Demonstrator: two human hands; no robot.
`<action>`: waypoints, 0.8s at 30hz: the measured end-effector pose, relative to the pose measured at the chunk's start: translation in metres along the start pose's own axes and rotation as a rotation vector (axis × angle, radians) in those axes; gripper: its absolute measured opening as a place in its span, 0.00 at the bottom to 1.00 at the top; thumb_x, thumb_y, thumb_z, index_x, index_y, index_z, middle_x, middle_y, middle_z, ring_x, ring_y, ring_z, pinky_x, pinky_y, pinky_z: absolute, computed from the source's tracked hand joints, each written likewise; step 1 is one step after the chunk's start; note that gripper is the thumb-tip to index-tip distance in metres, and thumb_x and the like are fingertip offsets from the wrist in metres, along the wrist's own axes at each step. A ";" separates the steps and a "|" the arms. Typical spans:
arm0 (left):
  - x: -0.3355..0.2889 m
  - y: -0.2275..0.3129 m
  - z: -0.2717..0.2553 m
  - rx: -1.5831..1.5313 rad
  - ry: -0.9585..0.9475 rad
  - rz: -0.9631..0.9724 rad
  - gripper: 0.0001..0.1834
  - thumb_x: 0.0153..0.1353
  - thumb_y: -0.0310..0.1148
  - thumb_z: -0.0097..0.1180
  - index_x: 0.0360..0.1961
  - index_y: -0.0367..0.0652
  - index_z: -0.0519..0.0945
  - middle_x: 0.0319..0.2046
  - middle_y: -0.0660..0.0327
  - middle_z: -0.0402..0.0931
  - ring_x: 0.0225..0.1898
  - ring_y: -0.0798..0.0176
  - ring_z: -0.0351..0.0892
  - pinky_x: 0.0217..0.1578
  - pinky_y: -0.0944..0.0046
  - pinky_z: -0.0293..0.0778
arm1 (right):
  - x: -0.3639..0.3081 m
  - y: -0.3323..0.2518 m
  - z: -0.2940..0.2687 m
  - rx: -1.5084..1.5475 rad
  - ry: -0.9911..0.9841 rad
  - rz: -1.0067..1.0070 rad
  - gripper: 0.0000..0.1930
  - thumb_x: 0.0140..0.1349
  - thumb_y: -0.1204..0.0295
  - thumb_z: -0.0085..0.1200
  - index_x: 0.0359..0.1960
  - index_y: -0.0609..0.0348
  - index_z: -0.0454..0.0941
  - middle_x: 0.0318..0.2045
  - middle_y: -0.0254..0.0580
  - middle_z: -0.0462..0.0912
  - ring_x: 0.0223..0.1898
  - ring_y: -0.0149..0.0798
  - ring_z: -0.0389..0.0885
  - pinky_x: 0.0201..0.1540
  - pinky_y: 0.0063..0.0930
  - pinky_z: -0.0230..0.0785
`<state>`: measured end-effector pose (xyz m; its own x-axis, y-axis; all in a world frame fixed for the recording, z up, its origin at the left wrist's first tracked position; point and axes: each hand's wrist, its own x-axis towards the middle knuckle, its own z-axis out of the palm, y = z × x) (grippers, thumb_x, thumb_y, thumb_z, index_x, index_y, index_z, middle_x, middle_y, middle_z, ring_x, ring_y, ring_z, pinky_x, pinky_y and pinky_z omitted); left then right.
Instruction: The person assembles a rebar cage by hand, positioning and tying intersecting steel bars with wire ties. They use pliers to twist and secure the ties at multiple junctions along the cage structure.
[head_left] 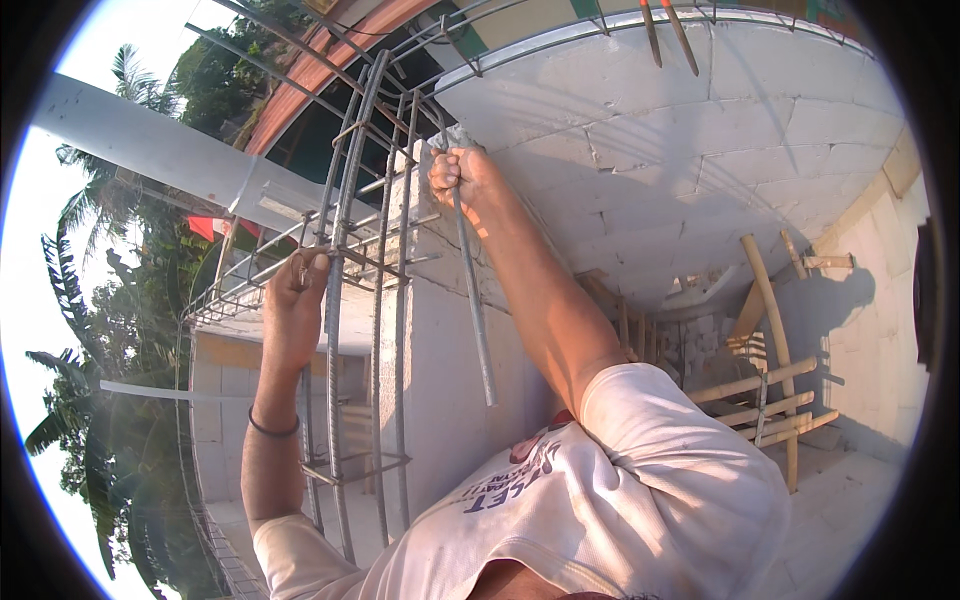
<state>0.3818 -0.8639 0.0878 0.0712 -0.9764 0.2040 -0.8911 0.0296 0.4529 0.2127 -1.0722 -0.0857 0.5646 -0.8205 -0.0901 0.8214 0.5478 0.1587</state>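
My right hand (460,172) is closed in a fist round a long grey steel bar (474,290), at the top end of a narrow block wall (440,240). The bar slants down in front of the wall, its lower end hanging free. To the left stands an upright rebar cage (345,190) of ribbed rods tied with square stirrups. My left hand (295,285), with a dark band on its wrist, has its fingers curled and thumb pressed at a rusty stirrup (370,263) on the cage's near side. Whether it also pinches a tie wire I cannot see.
Horizontal rebar (520,50) runs along the top of a long white block wall (640,150). Two rusty rod ends (670,38) hang over it. Bamboo scaffolding (765,400) stands at the lower right. A pale sloping beam (165,140) and trees are on the left.
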 end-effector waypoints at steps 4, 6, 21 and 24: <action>-0.001 0.000 0.003 -0.066 -0.004 0.065 0.16 0.71 0.38 0.55 0.47 0.35 0.82 0.32 0.60 0.80 0.35 0.71 0.72 0.42 0.68 0.70 | 0.004 0.000 0.002 -0.218 0.018 0.003 0.13 0.75 0.70 0.29 0.36 0.61 0.67 0.16 0.27 0.59 0.15 0.25 0.56 0.17 0.22 0.52; 0.000 -0.007 0.006 -0.099 0.021 0.107 0.16 0.72 0.39 0.53 0.47 0.36 0.81 0.26 0.69 0.70 0.28 0.76 0.60 0.31 0.71 0.59 | 0.007 0.002 0.005 -0.319 -0.007 -0.002 0.14 0.76 0.68 0.29 0.36 0.59 0.68 0.16 0.27 0.59 0.14 0.25 0.55 0.17 0.23 0.52; -0.003 0.003 -0.003 -0.046 -0.049 0.040 0.18 0.72 0.41 0.53 0.48 0.35 0.81 0.35 0.58 0.81 0.40 0.67 0.76 0.47 0.62 0.71 | 0.022 0.005 0.025 -0.756 0.216 -0.204 0.13 0.76 0.63 0.37 0.36 0.55 0.70 0.21 0.30 0.69 0.17 0.29 0.65 0.17 0.26 0.55; -0.002 0.001 -0.005 -0.047 -0.064 0.047 0.18 0.72 0.42 0.53 0.48 0.37 0.81 0.35 0.58 0.81 0.39 0.67 0.76 0.45 0.62 0.71 | 0.010 0.013 0.038 -0.961 0.293 -0.320 0.13 0.75 0.65 0.39 0.36 0.58 0.73 0.24 0.36 0.76 0.17 0.30 0.67 0.16 0.25 0.55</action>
<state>0.3834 -0.8611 0.0920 -0.0005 -0.9853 0.1705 -0.8704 0.0843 0.4850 0.2260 -1.0795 -0.0469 0.2026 -0.9482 -0.2446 0.5814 0.3174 -0.7491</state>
